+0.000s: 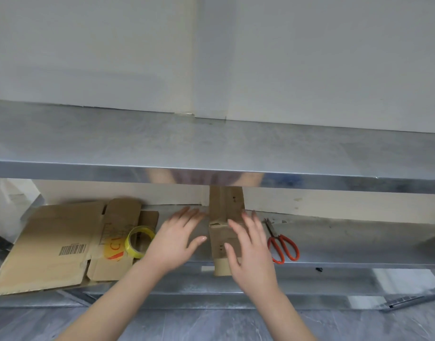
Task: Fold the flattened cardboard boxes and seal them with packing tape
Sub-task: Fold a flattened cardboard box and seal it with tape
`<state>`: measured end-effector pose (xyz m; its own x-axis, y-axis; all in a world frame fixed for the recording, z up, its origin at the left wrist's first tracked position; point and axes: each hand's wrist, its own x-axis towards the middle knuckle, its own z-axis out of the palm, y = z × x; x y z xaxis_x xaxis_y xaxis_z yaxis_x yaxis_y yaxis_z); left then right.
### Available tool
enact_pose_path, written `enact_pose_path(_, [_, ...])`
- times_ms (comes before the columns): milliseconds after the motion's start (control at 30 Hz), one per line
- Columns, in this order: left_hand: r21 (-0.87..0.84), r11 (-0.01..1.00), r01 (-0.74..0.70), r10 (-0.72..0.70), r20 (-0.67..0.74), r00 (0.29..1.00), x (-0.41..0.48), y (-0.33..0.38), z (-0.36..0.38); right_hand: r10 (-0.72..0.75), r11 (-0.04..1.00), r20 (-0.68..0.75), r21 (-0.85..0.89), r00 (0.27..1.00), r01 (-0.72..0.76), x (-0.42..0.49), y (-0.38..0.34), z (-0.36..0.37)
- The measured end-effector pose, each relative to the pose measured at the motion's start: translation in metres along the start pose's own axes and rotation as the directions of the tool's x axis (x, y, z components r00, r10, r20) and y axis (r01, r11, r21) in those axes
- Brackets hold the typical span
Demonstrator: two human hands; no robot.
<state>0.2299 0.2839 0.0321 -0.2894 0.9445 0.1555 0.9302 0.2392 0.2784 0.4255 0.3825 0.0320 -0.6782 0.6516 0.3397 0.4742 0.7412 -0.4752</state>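
Lying palm-down on the narrow cardboard box [216, 242], the right hand [248, 244] has its fingers straight and spread, gripping nothing, only resting across the box's top face and right side. The left hand [177, 239] is flat too, fingers extended and slightly fanned, just to the left of the box. Its thumb tip comes right up beside the box's left edge, though contact cannot be made out. The two hands are apart, with the box between them.

The box stands on a metal lower shelf [347, 242]. Its near end overhangs the shelf's front lip, and its far part rises behind the fingertips (a flap or upper panel, partly hidden by the shelf above).

Left of the left hand, near its wrist, a roll of yellow packing tape [134, 252] sits on a stack of flattened cardboard boxes [51, 242]. One of them shows a barcode, and the stack juts over the shelf front. Right of the right hand, close to it, red-handled scissors [276, 235] lie closed on the shelf, blades pointing away from the person.

Above and beyond both hands runs a broad metal upper shelf [211, 148], with a pale wall [211, 57] behind it. Grey floor [211, 323] shows beneath the forearms.
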Motion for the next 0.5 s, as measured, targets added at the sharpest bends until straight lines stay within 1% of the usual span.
enact_pose_path(33, [0.09, 0.996, -0.025, 0.026, -0.017, 1.0, -0.008, -0.012, -0.001, -0.041, 0.999, 0.039, -0.001, 0.998, 0.041, -0.004, -0.008, 0.003])
enact_pose_path(100, [0.208, 0.977, -0.045, 0.048, -0.01, 0.999, -0.026, -0.039, 0.0, -0.116, 0.993, 0.104, -0.002, 0.988, 0.117, -0.012, -0.025, 0.017])
enact_pose_path(200, [0.268, 0.963, 0.002, -0.016, 0.049, 0.999, -0.053, -0.078, 0.003, -0.193, 0.98, 0.18, -0.01, 0.965, 0.198, -0.018, -0.049, 0.049])
enact_pose_path(267, [0.282, 0.959, 0.039, -0.062, 0.074, 0.995, -0.067, -0.096, 0.005, -0.206, 0.977, 0.241, -0.007, 0.948, 0.214, -0.016, -0.061, 0.073])
enact_pose_path(367, [0.299, 0.952, 0.059, -0.101, 0.127, 0.987, -0.081, -0.12, 0.01, -0.154, 0.985, 0.329, -0.028, 0.932, 0.173, -0.008, -0.069, 0.113])
enact_pose_path(433, [0.331, 0.942, 0.06, -0.127, 0.185, 0.974, -0.085, -0.131, 0.017, -0.077, 0.993, 0.39, -0.047, 0.918, 0.104, -0.002, -0.068, 0.138])
enact_pose_path(500, [0.329, 0.944, 0.036, -0.12, 0.238, 0.964, -0.086, -0.138, 0.025, 0.016, 0.997, 0.448, -0.072, 0.894, 0.019, 0.005, -0.065, 0.159])
